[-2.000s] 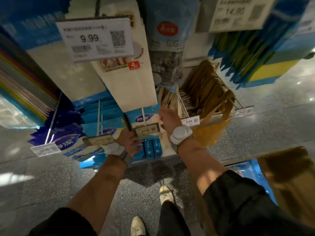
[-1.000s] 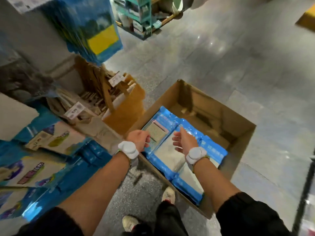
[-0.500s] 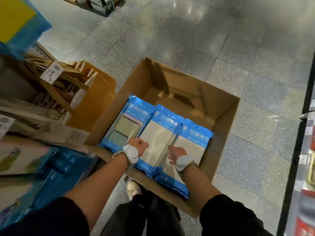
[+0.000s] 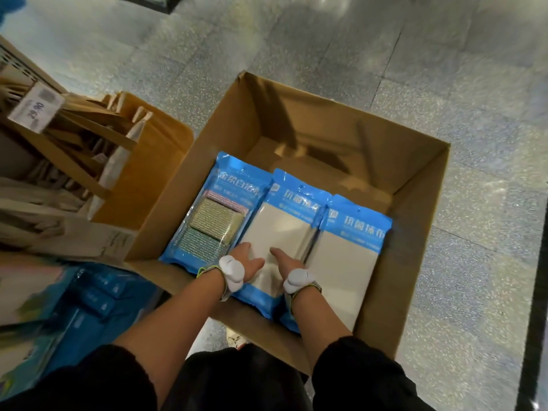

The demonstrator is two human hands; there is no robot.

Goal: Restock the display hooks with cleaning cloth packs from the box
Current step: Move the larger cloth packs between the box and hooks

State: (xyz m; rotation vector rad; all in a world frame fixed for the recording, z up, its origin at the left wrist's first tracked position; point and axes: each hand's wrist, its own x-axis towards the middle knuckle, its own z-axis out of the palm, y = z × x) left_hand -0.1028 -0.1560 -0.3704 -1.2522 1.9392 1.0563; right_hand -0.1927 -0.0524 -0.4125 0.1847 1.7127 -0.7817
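1. Fingers (image 4: 245, 251) of left hand (image 4: 248, 262): curled down over the left edge of the middle pack (image 4: 284, 229), thumb flat on its beige face, clamped on it.
2. Right hand (image 4: 285, 261): same grip at that pack's right edge, fingers dipping into the seam beside the right pack (image 4: 353, 262), tips hidden.
3. Both hands at the pack's 6 o'clock end, thumbs close but apart.
4. Three packs flat and side by side in the box (image 4: 415, 203), filling its 7 o'clock part, blue headers toward 12 o'clock; bare cardboard bottom toward 1 o'clock.
5. Left pack (image 4: 207, 215): striped cloths behind a clear window. Middle and right: plain beige.
6. Box open-topped on the speckled floor (image 4: 444, 69).
7. At 9 o'clock from the box, just beside it: brown paper bags (image 4: 142, 161); at 10 o'clock a blurred price tag (image 4: 35, 106).
8. At 8 o'clock: blue goods (image 4: 98, 301), too blurred to read.
9. White band (image 4: 232, 272) on each wrist; black sleeves at 6 o'clock.
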